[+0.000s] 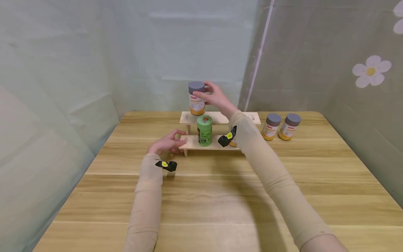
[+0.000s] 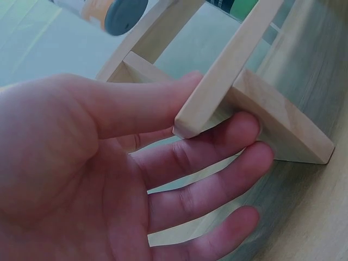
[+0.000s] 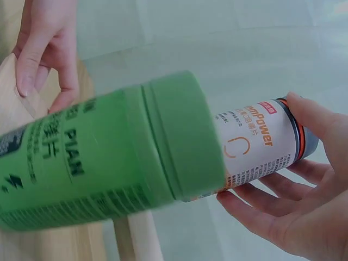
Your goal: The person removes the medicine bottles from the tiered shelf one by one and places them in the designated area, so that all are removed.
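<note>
A small two-tier wooden shelf (image 1: 220, 119) stands on the table. My left hand (image 1: 168, 142) grips the left end of its lower board (image 2: 217, 81), thumb on top and fingers beneath. My right hand (image 1: 217, 97) holds a supplement bottle (image 1: 196, 99) with a grey lid, white label and orange base. It is upright at the left end of the upper board; whether it touches the wood I cannot tell. A green bottle (image 1: 204, 131) stands on the lower board, large in front of the held bottle in the right wrist view. Another bottle (image 1: 233, 143) on the lower board is mostly hidden by my right wrist.
Two more grey-lidded bottles, one (image 1: 271, 126) beside the other (image 1: 289, 126), stand on the wooden table (image 1: 201, 210) right of the shelf. Behind the table hangs a pale curtain (image 1: 179, 45); a grey one with white flowers (image 1: 315, 63) covers the right side.
</note>
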`<state>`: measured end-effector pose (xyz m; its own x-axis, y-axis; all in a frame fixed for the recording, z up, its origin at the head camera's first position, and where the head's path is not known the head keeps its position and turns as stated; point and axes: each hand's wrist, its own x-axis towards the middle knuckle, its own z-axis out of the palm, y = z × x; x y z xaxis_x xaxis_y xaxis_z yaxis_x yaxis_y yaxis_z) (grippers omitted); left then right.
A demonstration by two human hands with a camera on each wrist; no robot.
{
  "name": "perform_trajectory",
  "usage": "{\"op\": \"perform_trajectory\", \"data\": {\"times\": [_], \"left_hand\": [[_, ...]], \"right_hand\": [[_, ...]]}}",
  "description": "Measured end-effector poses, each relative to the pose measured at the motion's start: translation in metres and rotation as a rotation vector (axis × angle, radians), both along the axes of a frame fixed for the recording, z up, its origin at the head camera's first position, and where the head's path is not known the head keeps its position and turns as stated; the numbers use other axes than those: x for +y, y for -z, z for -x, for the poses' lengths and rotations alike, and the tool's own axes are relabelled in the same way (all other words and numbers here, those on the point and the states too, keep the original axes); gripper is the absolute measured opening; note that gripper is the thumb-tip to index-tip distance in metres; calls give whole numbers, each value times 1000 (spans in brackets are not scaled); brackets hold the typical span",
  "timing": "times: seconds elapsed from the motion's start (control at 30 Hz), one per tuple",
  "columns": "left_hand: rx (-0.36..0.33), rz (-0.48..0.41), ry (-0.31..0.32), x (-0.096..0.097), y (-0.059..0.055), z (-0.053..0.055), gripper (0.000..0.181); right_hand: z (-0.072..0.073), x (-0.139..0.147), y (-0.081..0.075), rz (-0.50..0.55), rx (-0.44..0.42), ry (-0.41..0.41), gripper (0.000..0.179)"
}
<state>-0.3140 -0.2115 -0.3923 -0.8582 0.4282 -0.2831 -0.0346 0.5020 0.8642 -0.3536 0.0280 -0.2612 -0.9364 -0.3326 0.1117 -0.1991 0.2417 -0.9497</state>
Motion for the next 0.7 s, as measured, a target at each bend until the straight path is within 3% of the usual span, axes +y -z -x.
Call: {"op": "perform_trajectory", "data": {"times": [0.3,0.7], "left_hand": [[-8,-18,11,-3,0,-1,52],[2,9,10,-4,1,1,50]], "right_hand": [[-4,20,-9,34,1,28,54],[-4,43,-14,76,5,84,59]]}}
